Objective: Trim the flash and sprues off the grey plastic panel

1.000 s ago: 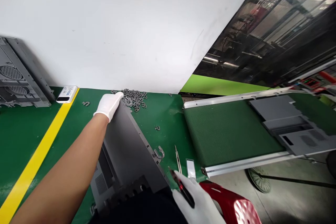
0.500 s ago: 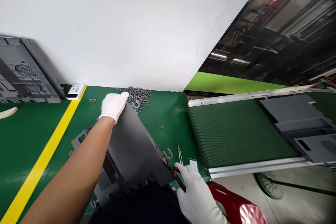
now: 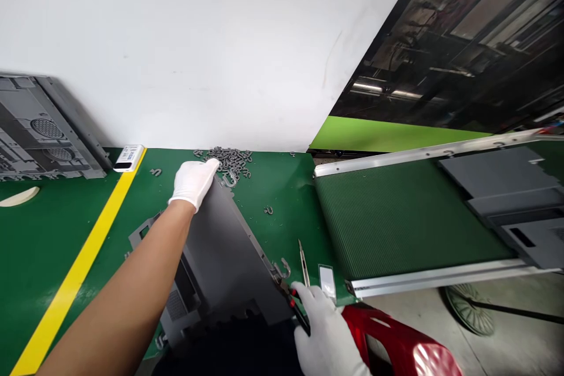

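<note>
Head view: we grip the far corner of the grey panel (image 3: 220,241) with the left hand (image 3: 192,182), arm stretched forward across it, probably to steady it on the worktop (image 3: 293,205). Our right hand (image 3: 328,329), low and near the body, is closed around the pliers (image 3: 301,318), angled so their tips meet the panel's edge beside a hook (image 3: 285,268); whether they bite, we cannot tell. The hands are well apart.
</note>
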A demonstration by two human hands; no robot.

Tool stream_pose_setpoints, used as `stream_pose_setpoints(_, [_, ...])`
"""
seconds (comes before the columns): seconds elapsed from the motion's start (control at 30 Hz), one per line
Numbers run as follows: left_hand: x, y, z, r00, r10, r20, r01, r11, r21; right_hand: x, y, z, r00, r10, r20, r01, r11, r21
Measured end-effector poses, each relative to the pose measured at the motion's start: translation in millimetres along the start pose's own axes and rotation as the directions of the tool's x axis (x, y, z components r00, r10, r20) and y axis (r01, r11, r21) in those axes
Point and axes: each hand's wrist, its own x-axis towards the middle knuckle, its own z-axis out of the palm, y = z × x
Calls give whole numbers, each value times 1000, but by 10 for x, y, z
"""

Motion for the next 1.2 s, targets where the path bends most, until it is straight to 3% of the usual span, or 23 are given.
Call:
stream_pose_setpoints(0.17, [-62,49,28,1000,-21,-6,21,998,53,-20,35,57,982,-120,-145,109,991,-82])
stream_pose_setpoints(0.37, [-51,57,24,1000,16,8,-16,992,127,-7,31,104,952,-200,-232,180,978,-104])
stream_pose_setpoints(0.6, [121,-39,36,1000,0,1,0,982,190,239,113,205,904,-284,-319,227,952,-204])
stream_pose_setpoints(0.7, [238,-87,-18,1000,5,-13,-1,957,289,427,203,373,874,-377,-306,327,923,-201])
stream_pose_setpoints(0.77, [322,-160,-83,999,-21,-35,31,941,337,579,220,600,866,-400,-299,370,916,-154])
stream_pose_setpoints(0.9, [473,-546,-187,993,-98,-70,117,919,377,858,98,1322,919,-330,-214,339,941,5])
stream_pose_setpoints(1.07, [649,-1365,-76,976,-215,-38,210,880,427,1080,-162,2244,968,-250,19,243,954,177])
stream_pose_setpoints(1.13, [793,-1657,35,970,-241,-6,218,867,447,1146,-288,2409,983,-162,84,143,969,200])
stream_pose_setpoints(1.2, [953,-1888,158,966,-255,31,211,857,470,1197,-431,2421,984,-104,148,78,982,171])
